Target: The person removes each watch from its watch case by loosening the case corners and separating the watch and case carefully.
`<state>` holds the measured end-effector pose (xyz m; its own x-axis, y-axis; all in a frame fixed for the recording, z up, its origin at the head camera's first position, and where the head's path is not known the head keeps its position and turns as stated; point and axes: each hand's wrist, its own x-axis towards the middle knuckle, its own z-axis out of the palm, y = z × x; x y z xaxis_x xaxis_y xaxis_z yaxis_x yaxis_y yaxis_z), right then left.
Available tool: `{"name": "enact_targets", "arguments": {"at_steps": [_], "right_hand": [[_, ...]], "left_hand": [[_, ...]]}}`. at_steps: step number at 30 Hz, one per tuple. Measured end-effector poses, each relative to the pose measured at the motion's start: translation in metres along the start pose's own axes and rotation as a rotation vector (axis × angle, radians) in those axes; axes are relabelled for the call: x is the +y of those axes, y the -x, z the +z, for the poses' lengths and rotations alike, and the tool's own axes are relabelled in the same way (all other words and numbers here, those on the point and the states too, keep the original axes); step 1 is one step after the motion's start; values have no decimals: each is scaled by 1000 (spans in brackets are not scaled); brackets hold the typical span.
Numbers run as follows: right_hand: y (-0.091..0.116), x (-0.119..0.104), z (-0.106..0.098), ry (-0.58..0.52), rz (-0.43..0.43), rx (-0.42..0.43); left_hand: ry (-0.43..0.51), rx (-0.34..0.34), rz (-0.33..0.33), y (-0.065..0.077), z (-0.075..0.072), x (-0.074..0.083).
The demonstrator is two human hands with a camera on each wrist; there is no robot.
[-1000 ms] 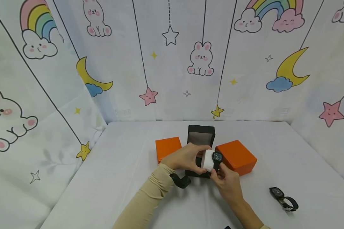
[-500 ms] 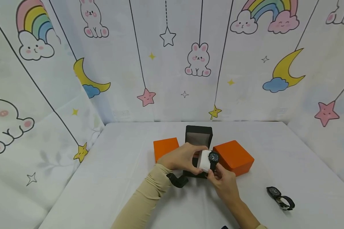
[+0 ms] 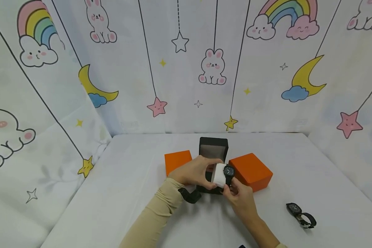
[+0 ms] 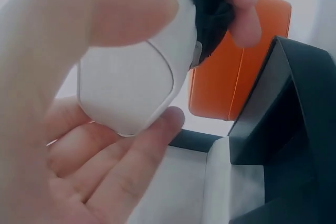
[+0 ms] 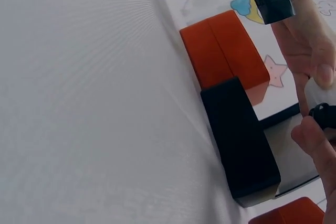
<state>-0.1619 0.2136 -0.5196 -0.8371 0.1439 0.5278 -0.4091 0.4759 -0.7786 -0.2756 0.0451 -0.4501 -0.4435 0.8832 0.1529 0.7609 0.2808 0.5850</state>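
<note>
My left hand point(image 3: 193, 171) grips a white watch pillow point(image 3: 218, 176), thumb on one side and fingers on the other. A black wristwatch point(image 3: 229, 171) is wrapped round the pillow, its dial facing up. With thumb and fingers, my right hand point(image 3: 243, 198) pinches the watch's strap at its lower end. In the left wrist view the pillow point(image 4: 123, 85) shows its flat end, and the dark strap point(image 4: 210, 11) lies between it and the right fingertips. Behind and below the hands stands a black watch box point(image 3: 214, 142), lid raised, pale lining showing; the left hand covers part of it.
Orange boxes flank the black box: one on the left point(image 3: 177, 162), one on the right point(image 3: 251, 171). A second black watch point(image 3: 301, 215) lies on the white table point(image 3: 136, 165) at the right. A cartoon-printed cloth point(image 3: 161, 44) hangs behind.
The head view has shifted slightly, so everything appears a little further left. Both hands keep hold of the pillow and watch in nearly the same place.
</note>
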Motion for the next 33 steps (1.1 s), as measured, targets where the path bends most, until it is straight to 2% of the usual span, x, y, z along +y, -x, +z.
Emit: {"name": "enact_targets", "arguments": {"at_steps": [3, 9, 12, 15, 17, 25, 33], "right_hand": [[-2, 3, -2, -12, 57, -23], [-7, 8, -15, -213, 192, -18], [-11, 7, -20, -266, 181, -30], [-12, 6, -23, -256, 135, -80], [-12, 7, -23, -242, 156, -93], [-13, 2, -26, -232, 404, -55], [-15, 5, -30, -252, 475, -29]], "left_hand": [[19, 7, 12, 0, -1, -1], [173, -22, 0, 5, -7, -2], [311, -71, -2, 7, -11, 5], [436, -134, -5, 5, -11, 11], [490, -157, -9, 4, -9, 13], [487, -173, 37, 3, -3, 15], [439, -157, 66, 2, -3, 17]]}}
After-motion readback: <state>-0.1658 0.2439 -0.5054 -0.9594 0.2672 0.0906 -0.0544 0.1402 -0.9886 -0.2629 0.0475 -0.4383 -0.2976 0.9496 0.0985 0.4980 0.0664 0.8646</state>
